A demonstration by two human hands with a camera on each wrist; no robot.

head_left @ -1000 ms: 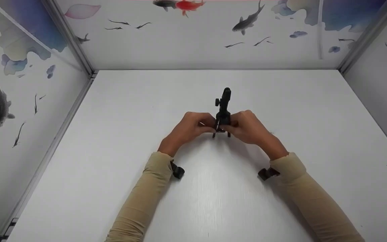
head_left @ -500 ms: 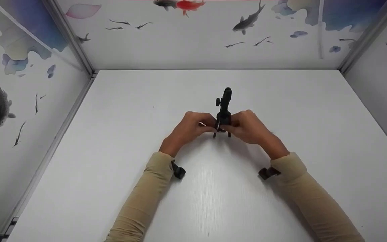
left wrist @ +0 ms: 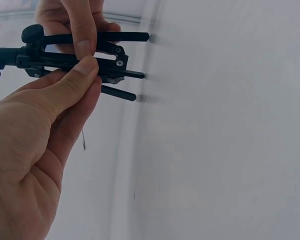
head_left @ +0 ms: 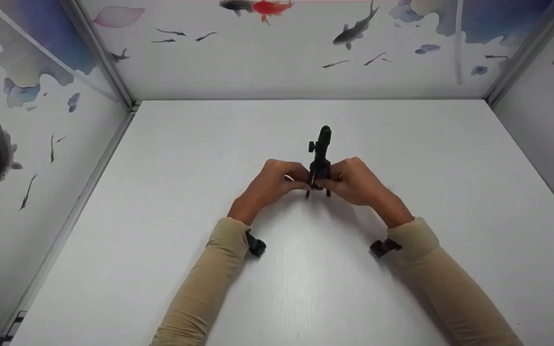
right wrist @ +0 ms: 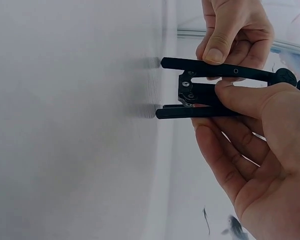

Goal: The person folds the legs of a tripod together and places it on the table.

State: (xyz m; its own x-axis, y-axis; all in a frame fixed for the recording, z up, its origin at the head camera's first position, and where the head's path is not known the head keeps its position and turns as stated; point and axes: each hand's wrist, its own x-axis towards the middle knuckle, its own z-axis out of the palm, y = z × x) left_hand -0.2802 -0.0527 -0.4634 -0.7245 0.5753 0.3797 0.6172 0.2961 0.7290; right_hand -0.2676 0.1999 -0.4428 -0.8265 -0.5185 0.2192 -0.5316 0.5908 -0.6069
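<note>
A small black tripod (head_left: 322,150) stands upright near the middle of the white table, its legs (left wrist: 125,36) drawn in close to the centre column. Foot tips are right at the tabletop, each beside its blurred reflection. From the left side, my left hand (head_left: 277,180) pinches one leg between thumb and fingers. My right hand (head_left: 355,182) holds the lower part from the other side, thumb on the front and fingers behind. Hinged braces (right wrist: 186,89) show between the legs in the right wrist view. A round knob (left wrist: 32,33) sticks out from the column above the hands.
The white table (head_left: 200,139) is bounded by panels printed with fish at the back and both sides, with metal posts at the corners. A black wrist camera (head_left: 257,246) hangs at the left cuff and another black camera (head_left: 382,248) at the right.
</note>
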